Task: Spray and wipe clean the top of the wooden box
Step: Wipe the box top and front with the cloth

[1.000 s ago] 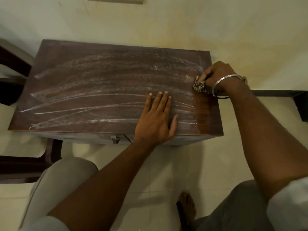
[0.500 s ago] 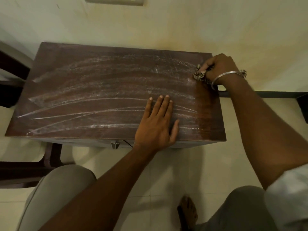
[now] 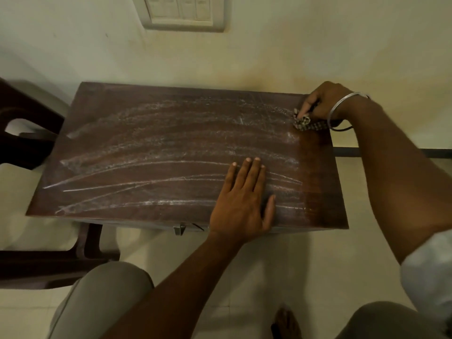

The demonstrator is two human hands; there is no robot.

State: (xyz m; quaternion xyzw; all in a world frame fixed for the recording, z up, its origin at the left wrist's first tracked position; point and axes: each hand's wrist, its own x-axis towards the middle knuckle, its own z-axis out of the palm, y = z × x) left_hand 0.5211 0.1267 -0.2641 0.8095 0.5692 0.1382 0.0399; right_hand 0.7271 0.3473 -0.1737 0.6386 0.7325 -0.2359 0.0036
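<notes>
The right hand (image 3: 325,104) has slid up along the right edge of the wooden box (image 3: 156,143) over the last second and now sits at the far right corner, its grip closed on a small patterned cloth (image 3: 305,123) pressed to the top. Below it, down the right side, runs a darker, glossier strip clear of streaks, so that edge looks wiped. The left hand (image 3: 242,204) hasn't budged: flat, fingers spread, holding nothing, bracing the box near its front edge. The box stands against the wall under a switch plate (image 3: 183,13), a dark chair (image 3: 22,133) just beside it on the left. Long whitish arcs cover most of the top, so by my reckoning the wiping is only started. Hard to make out: most of the cloth is buried under the fingers, no spray bottle is in view, the box's front is hidden apart from a small metal latch (image 3: 179,228), and a bangle (image 3: 342,106) rings the right wrist.
</notes>
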